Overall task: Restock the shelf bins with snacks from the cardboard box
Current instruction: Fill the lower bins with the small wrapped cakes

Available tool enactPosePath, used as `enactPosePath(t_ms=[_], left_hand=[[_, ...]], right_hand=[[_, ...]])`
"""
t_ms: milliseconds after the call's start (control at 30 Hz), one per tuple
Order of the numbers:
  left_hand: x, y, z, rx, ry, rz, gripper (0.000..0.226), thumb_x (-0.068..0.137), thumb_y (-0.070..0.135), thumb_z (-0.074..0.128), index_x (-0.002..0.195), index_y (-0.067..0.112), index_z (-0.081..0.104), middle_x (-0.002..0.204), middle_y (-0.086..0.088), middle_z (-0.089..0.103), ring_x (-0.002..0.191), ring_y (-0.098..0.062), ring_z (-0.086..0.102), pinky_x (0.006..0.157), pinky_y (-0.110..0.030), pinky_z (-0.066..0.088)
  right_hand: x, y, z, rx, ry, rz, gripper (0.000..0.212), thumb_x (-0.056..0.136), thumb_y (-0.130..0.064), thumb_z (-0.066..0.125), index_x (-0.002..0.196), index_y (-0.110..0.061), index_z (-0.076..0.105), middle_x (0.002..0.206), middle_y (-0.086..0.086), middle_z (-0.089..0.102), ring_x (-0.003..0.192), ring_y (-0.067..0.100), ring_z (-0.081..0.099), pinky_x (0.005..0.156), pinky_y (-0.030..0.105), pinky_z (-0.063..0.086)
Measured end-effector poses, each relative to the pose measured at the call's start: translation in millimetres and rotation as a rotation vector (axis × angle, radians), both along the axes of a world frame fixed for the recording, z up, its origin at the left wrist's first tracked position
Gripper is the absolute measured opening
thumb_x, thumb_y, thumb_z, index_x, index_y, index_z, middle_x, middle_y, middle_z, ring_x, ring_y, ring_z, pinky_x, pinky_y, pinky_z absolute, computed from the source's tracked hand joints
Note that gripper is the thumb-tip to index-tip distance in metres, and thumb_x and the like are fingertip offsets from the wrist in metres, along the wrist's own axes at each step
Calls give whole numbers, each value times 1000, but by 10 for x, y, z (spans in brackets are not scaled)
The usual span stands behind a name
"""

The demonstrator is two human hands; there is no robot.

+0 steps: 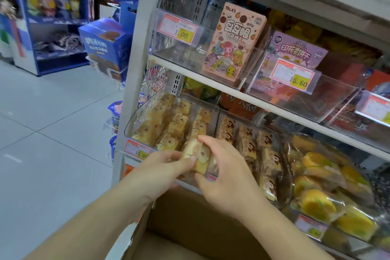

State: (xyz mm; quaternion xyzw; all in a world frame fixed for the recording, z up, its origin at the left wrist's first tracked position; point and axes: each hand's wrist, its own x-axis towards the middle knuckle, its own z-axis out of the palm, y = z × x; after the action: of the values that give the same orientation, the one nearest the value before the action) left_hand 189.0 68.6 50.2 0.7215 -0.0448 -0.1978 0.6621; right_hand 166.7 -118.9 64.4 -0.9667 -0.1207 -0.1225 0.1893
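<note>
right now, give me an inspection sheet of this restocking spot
surface: grey metal shelf unit with clear plastic bins on tilted tiers
job's things: wrapped cake pack held over the front rim of the left bin, which is nearly full of like packs; cardboard box open below, inside looks bare where visible
clutter: pink cartoon biscuit box upright in an upper bin; price tags on the bin fronts
grippers: left hand and right hand both grip the pack with curled fingers
cables: nothing seen
surroundings: pale tiled floor; blue display stand behind
</note>
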Motion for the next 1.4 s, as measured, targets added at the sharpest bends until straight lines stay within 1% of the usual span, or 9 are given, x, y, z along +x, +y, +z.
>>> enactPosePath(t_ms=[133, 200, 367, 733, 867, 967, 1067, 1200, 1400], left_hand=[[181, 104, -108, 583, -382, -100, 61, 108, 50, 43, 165, 38, 23, 168, 19, 24, 156, -5, 19, 127, -36, 23], [270, 165, -291, 790, -474, -182, 69, 109, 45, 37, 168, 37, 3, 175, 18, -10, 159, -6, -16, 133, -42, 0], [319, 178, -591, 978, -441, -282, 73, 109, 56, 29, 166, 38, -13, 170, 13, -30, 156, -14, -31, 128, -44, -14], [287, 140, -494, 920, -473, -261, 76, 107, 57, 38, 168, 33, 1, 176, 8, -12, 161, -14, -15, 128, -39, -6], [-20, -49, -217, 785, -520, -275, 73, 105, 52, 53, 167, 25, 24, 174, 5, 22, 159, -16, 21, 127, -36, 21], [-337, -243, -241, 727, -564, -339, 62, 103, 49, 59, 159, 29, 40, 160, 6, 45, 144, -15, 45, 114, -34, 41], [-585, -479, -479, 751, -596, -459, 55, 102, 49, 60, 152, 30, 49, 153, 6, 54, 137, -14, 53, 112, -34, 46], [-854, -841, -1135, 795, -517, -682, 49, 102, 48, 61, 147, 30, 53, 148, 6, 58, 131, -14, 57, 111, -34, 47], [-1142, -1348, -2287, 914, -396, -1000, 62, 98, 55, 64, 151, 27, 50, 152, 6, 56, 137, -16, 53, 111, -32, 44]], right_hand=[[402, -27, 31, 0, 101, -50, 74, 90, -44, 79, 152, -39, 38, 151, -18, 44, 143, 9, 39, 121, 42, 41], [580, -49, 24, -76, 187, -64, 73, 91, -47, 77, 152, -40, 38, 155, -13, 42, 148, 18, 33, 124, 49, 34], [775, -86, -66, -277, 230, -103, 64, 96, -49, 70, 152, -39, 42, 162, -8, 40, 156, 23, 22, 130, 48, 12], [603, -185, -178, -229, 174, -40, 76, 98, -51, 66, 163, -44, 28, 173, -14, 21, 161, 15, 2, 132, 52, 5], [5, -394, -125, -58, 38, 28, 64, 100, -35, 70, 158, -34, 43, 161, -13, 43, 154, 9, 30, 128, 33, 24], [-588, -695, -270, 122, 8, -82, 34, 100, -25, 71, 133, -30, 68, 133, -14, 65, 126, 3, 57, 107, 25, 50], [-1080, -1104, -731, 367, 231, -340, 15, 94, -25, 73, 102, -38, 77, 104, -16, 74, 99, 8, 69, 93, 40, 60], [-1627, -1827, -1530, 322, 479, -585, 17, 88, -24, 76, 92, -40, 77, 99, -18, 77, 96, 8, 72, 98, 43, 58], [-2016, -2583, -2308, 42, 932, -691, 49, 92, -26, 74, 138, -36, 63, 144, -3, 64, 126, 20, 62, 100, 21, 47]])
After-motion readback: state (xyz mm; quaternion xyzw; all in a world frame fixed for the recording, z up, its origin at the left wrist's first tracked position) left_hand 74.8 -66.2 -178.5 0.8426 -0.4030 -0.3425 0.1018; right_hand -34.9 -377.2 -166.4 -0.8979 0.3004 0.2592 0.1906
